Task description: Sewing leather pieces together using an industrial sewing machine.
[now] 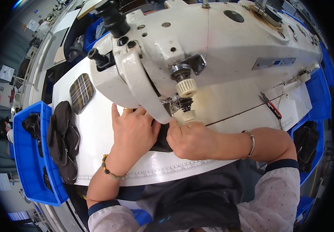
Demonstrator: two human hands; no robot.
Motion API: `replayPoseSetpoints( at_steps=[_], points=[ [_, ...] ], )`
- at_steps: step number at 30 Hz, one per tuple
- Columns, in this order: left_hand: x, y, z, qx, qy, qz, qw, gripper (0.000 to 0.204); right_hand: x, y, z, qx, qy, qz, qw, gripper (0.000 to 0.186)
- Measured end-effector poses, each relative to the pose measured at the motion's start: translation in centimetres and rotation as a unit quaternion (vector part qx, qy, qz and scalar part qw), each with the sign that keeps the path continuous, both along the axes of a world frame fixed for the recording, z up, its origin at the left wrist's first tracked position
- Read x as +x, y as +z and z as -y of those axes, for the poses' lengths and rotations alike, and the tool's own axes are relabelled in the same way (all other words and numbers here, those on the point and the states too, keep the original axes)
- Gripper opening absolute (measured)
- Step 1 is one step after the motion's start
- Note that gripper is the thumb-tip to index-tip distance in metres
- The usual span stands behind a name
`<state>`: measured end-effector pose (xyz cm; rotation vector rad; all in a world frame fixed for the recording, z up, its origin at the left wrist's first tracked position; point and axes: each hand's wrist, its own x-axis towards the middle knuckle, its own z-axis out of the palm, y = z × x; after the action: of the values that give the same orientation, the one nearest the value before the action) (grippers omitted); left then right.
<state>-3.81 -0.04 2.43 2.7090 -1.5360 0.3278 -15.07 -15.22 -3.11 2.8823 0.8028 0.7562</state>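
Note:
A piece of black fabric [161, 140] lies on the white table under the head of a sewing machine [136, 83]. My left hand [133, 129] rests flat at its left side, fingers stretched forward and partly hidden behind the machine head, the thumb against the fabric. Curled at the fabric's right edge, my right hand [192, 140] pinches it between thumb and fingers close to the needle area. The needle and the far part of the fabric are hidden by the machine's cover.
A plaid fabric patch [82, 93] and a stack of black pouches [63, 141] lie at left, beside a blue bin [32, 185] holding black pieces. Red-handled thread snips [271, 106] lie at right. Another blue bin [317, 96] stands there, near more black items [305, 145].

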Motion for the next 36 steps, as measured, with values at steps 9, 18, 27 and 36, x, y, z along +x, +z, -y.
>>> replayPoseSetpoints(
  at_steps=[9,18,27,36],
  points=[
    [0.2,0.5,0.2,-0.011,-0.001,-0.007,1.000,0.024,0.3,0.7,0.5,0.058,0.033,-0.014,0.998,0.019],
    [0.5,0.2,0.0,-0.010,0.002,0.007,1.000,0.026,0.1,0.9,0.1,0.023,0.037,0.006,0.999,0.033],
    [1.4,-0.4,0.3,-0.054,-0.012,0.003,0.998,0.021,0.9,-0.5,0.2,0.036,0.011,0.029,0.999,0.030],
    [4.1,-0.1,-1.6,-0.225,0.053,-0.349,0.908,0.040,0.3,0.0,0.5,0.063,-0.009,0.065,0.996,0.026]
  ],
)
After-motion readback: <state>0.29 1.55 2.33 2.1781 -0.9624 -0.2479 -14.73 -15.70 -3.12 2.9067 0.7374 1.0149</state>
